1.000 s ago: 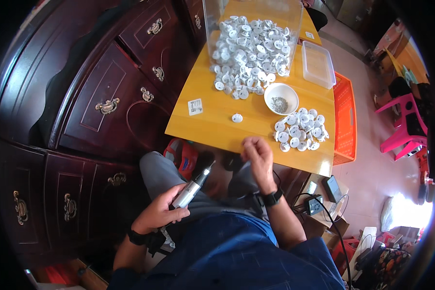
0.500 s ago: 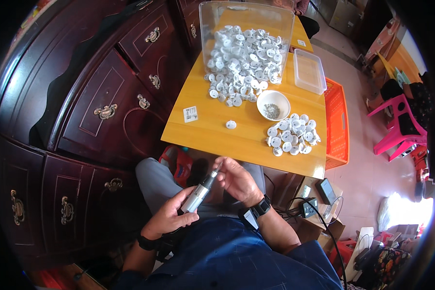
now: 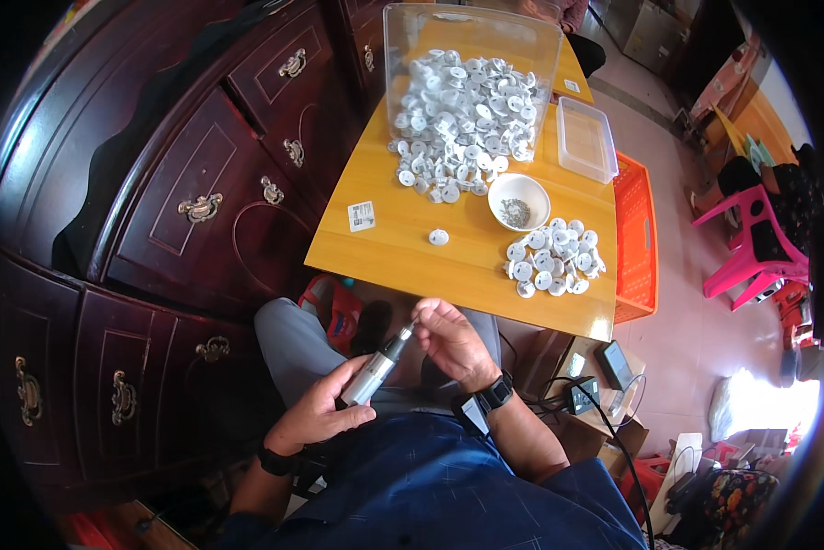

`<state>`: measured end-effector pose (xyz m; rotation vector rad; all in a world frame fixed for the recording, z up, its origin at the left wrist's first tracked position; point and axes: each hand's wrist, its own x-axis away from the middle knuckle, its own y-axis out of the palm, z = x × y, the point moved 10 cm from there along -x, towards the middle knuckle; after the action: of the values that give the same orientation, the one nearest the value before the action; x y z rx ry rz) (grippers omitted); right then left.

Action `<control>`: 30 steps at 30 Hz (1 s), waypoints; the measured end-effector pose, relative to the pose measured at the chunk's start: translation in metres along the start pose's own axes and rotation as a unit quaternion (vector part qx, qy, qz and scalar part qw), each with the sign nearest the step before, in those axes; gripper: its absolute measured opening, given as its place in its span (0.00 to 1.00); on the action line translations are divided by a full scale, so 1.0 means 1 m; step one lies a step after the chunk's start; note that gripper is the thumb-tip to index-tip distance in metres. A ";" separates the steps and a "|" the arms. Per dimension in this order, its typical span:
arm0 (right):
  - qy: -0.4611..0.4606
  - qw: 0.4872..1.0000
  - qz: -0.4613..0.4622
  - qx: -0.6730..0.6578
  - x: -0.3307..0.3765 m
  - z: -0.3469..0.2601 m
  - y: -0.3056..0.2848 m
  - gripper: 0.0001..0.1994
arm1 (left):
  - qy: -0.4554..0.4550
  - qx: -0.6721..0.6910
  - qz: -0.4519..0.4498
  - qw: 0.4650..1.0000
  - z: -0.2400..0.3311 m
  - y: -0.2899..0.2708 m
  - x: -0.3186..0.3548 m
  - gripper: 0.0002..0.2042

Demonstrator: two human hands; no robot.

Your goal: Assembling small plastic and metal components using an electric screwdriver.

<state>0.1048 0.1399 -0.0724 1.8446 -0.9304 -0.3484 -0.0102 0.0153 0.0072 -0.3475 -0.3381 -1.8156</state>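
My left hand [image 3: 325, 410] is wrapped round a silver and black electric screwdriver [image 3: 373, 372], which slants up and to the right over my lap. At its tip my right hand [image 3: 450, 341] is closed, thumb and forefinger pinching what looks like the thin screwdriver bit; the fingertips partly hide it. Beyond my hands, one round white plastic part [image 3: 438, 236] lies by itself on the yellow wooden table [image 3: 384, 252]. A pile of similar white parts [image 3: 556, 257] is at the table's right front, beside a white bowl [image 3: 519, 201] of small metal pieces, probably screws.
A large clear bin [image 3: 472, 18] lies tipped on the table, white parts spilling out. A clear tray [image 3: 586, 139] and an orange crate [image 3: 636, 238] are on the right. Dark drawers [image 3: 174, 211] stand close on the left. A black cable [image 3: 625, 449] runs past my right arm.
The tip of the screwdriver has dropped slightly, and the pinching fingers of my right hand now sit a little farther from its black nose. The parts on the table are unchanged.
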 end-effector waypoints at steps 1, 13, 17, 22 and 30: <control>-0.001 1.000 0.003 0.008 0.000 0.000 -0.001 0.05 | 0.001 0.001 0.000 1.000 -0.001 -0.001 0.000 0.33; 0.006 0.958 -0.034 0.284 -0.011 -0.033 0.002 0.05 | 0.063 -0.112 0.001 0.992 -0.002 -0.017 0.000 0.35; 0.060 0.906 -0.112 0.404 -0.012 -0.039 0.012 0.06 | 0.081 -0.196 -0.005 0.977 0.005 -0.016 0.002 0.37; 0.079 0.881 -0.131 0.448 -0.014 -0.041 0.013 0.06 | 0.091 -0.254 0.012 0.963 0.014 -0.013 0.002 0.38; 0.054 0.922 -0.080 0.375 -0.016 -0.044 0.021 0.08 | 0.128 -0.216 0.070 0.965 0.011 -0.010 -0.009 0.37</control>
<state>0.1112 0.1760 -0.0366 2.6198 -0.9029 0.0354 -0.0164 0.0305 0.0129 -0.4207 0.2632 -1.7589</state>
